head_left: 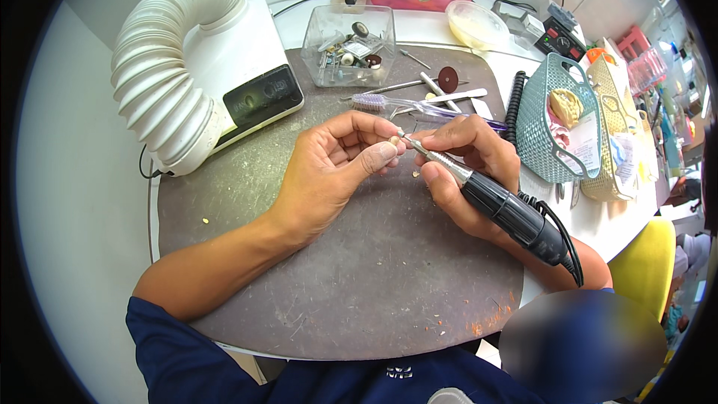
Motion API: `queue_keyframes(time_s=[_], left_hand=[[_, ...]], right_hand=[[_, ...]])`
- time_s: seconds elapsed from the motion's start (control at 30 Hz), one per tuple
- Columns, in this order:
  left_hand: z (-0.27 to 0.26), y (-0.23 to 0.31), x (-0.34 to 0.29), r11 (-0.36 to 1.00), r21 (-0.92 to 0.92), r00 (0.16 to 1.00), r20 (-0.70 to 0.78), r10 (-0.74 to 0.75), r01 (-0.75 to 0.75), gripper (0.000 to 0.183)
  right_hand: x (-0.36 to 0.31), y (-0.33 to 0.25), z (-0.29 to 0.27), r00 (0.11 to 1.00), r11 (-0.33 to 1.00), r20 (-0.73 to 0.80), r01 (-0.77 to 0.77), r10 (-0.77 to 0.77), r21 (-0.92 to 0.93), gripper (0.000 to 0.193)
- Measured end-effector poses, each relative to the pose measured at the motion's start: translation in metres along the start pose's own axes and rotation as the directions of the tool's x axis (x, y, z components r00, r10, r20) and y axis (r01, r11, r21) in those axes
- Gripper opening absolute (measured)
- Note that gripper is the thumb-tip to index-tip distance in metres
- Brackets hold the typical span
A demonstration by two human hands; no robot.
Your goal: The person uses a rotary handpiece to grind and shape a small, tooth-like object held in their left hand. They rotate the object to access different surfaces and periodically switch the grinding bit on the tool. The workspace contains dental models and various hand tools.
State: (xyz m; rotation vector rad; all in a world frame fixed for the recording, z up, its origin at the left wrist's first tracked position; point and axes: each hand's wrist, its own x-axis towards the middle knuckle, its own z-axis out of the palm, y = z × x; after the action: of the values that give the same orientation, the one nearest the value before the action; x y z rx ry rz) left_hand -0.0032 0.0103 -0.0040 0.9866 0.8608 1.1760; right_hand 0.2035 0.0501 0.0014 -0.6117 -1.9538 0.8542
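Observation:
Between the thumb and fingertips of my left hand is a small cream-coloured piece, mostly covered, perhaps a dental crown. My right hand grips a rotary handpiece like a pen; it has a silver nose and a black body with a cable. Its tip meets the cream piece, or comes very close to it; I cannot tell which. Both hands are over the middle of a dark, scratched work mat. Past them lie a purple-handled toothbrush and a brown cutting disc on a thin shank.
A white dust extractor with a ribbed hose stands at the left. Behind the hands is a clear box of burs and polishing wheels. Teal and beige baskets stand at the right, near a black coiled cord.

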Motion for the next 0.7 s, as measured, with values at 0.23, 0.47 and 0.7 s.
queue_keyframes(time_s=[0.23,0.47,0.7], left_hand=[[-0.0003,0.0,-0.0001,1.0,-0.013,1.0,-0.003,0.0,0.0,0.019],[0.0005,0.0,0.0002,1.0,-0.026,1.0,0.002,0.005,-0.004,0.019],[0.0006,-0.0004,0.0004,1.0,-0.025,1.0,0.006,0.013,-0.013,0.019]], right_hand=[[0.0011,0.0061,-0.0028,0.99,0.994,0.096,0.106,-0.102,-0.036,0.02],[0.0,0.0006,-0.0025,0.997,1.0,0.069,0.021,-0.019,-0.022,0.02],[0.0013,0.0046,-0.003,0.99,0.994,0.098,0.106,-0.104,-0.019,0.02]])
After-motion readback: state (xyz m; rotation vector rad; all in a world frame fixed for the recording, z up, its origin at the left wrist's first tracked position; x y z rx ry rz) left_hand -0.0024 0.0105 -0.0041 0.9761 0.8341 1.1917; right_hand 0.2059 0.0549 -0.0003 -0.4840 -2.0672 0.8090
